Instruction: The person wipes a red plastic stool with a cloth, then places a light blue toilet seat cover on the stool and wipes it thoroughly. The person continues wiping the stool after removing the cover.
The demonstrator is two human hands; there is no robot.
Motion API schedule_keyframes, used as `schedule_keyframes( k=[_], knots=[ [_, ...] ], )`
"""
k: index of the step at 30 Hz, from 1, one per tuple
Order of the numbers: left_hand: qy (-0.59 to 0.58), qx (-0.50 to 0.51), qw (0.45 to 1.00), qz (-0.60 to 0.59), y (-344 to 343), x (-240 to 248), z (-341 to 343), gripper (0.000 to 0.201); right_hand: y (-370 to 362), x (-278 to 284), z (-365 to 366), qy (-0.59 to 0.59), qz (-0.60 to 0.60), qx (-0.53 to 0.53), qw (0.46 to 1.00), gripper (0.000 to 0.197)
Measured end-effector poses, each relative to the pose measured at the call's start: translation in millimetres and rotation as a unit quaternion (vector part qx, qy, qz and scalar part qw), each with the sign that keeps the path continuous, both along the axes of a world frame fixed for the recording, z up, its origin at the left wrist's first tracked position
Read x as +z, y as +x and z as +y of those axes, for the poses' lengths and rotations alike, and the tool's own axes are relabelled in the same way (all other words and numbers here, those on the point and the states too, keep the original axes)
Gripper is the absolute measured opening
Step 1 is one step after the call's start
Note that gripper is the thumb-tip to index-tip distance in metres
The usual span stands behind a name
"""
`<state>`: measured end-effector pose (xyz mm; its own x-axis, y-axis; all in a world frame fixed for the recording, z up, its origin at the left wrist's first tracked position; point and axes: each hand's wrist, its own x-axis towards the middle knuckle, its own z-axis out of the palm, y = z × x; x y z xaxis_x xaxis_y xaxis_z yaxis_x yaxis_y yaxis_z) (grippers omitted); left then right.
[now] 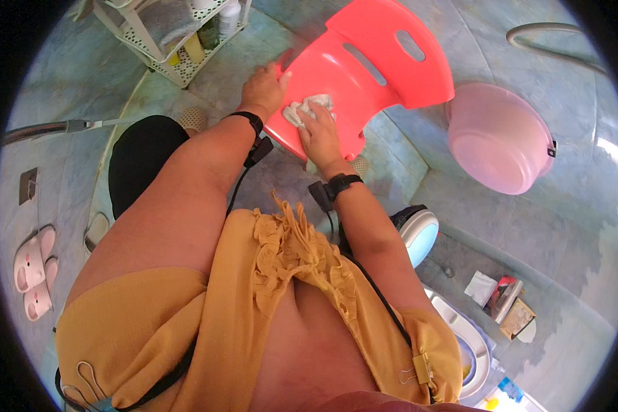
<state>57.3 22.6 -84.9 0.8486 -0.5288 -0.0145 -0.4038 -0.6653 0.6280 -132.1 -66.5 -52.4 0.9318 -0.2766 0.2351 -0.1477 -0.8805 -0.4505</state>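
1. The red chair [353, 86] is at far middle; the left hand [264, 89] pinches its left edge.
2. The right hand [320, 136], fingers bunched, presses a white cloth [296, 112] onto the near seat.
3. Wiping seems underway; how much is finished, I cannot tell.

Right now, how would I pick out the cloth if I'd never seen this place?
Find the bright red plastic chair near the top of the view. On it, the right hand covers part of a small crumpled cloth. The cloth is whitish and wrinkled, unlike the smooth red around it.
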Motion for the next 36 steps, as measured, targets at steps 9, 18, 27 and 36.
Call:
schedule_keyframes(
  k=[9,18,27,36],
  knots=[
    [-0.015,-0.011,1.000,0.003,2.4,2.9,3.0,0.052,-16.2,5.5,-33.5,-0.033,0.061,-0.034,0.997,0.040],
    [-0.009,-0.005,1.000,0.012,1.2,10.6,3.4,0.048,61.1,-24.0,-66.0,-0.124,0.024,-0.202,0.971,0.039],
    [0.002,-0.004,0.999,0.033,1.4,11.4,1.7,0.054,117.6,-33.9,-65.4,-0.138,-0.037,-0.218,0.965,0.040],
    [-0.009,-0.011,0.999,0.031,2.2,10.0,1.3,0.050,116.0,-28.3,-17.1,-0.038,-0.113,-0.051,0.992,0.033]
  ],
)
